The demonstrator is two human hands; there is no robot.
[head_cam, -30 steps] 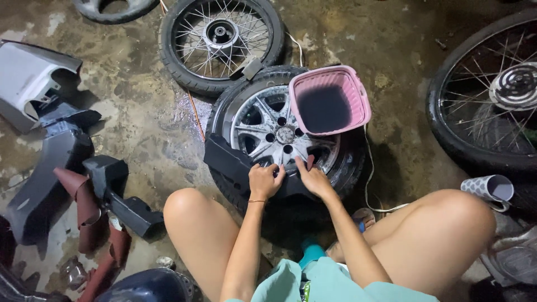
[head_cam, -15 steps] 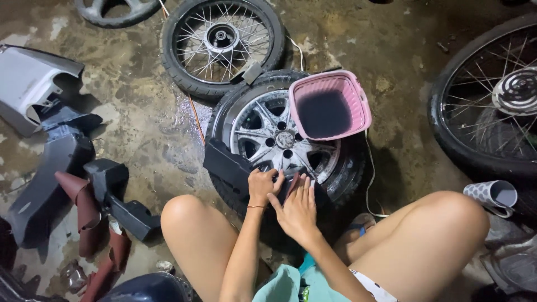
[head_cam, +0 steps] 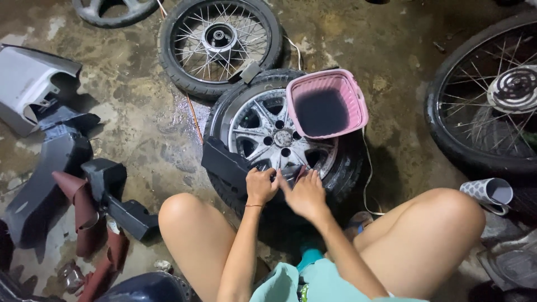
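Note:
A car wheel with a silver alloy rim (head_cam: 263, 131) and black tyre lies flat on the floor between my knees. A black plastic part (head_cam: 226, 162) rests across its near left edge. My left hand (head_cam: 260, 185) is curled shut on the right end of that part. My right hand (head_cam: 305, 193) lies just beside it, palm down with fingers stretched out, pressed on the wheel's near edge. What is under the palm is hidden. A pink plastic basket (head_cam: 352, 117) sits on the far right side of the wheel.
A spoked motorcycle wheel (head_cam: 221, 45) lies behind, and a larger one (head_cam: 481, 112) at right. Grey and black body panels (head_cam: 33, 84) and dark red rolled sheets (head_cam: 84, 207) lie at left. A patterned cup (head_cam: 486, 193) lies by my right knee. The concrete floor is wet.
My right hand has drawn back from the rim's spokes toward me and now lies flat beside my left hand. The left hand has stayed on the black part.

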